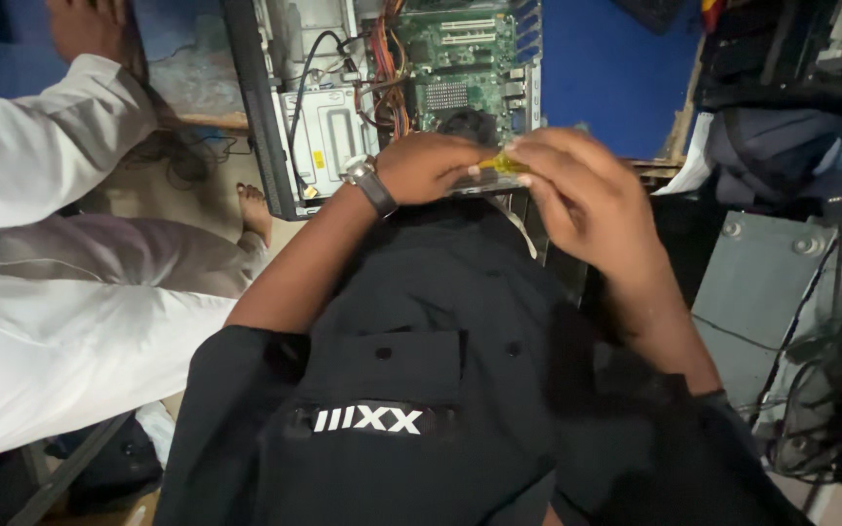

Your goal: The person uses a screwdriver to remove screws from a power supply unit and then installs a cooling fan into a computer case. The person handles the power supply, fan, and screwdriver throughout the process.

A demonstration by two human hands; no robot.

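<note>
Blue-walled repair room, floor-level view. At left, a co-worker in white (41, 244) sits barefoot. Centre, an open computer case (392, 88) exposes its green board. Before it, the left hand (426, 168) and right hand (577, 190) together pinch a small yellow part (505, 164), apparently mid-adjustment; fine finger control is needed next.

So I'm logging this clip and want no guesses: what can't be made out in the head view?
- Small yellow-and-clear part: mostly covered by both hands, kind unclear.
- Left hand and right hand: fingertips overlap, grip hidden.
- Open computer case: top cut off by the frame edge.
- Other person in white: hand cut off at the top edge.
</note>
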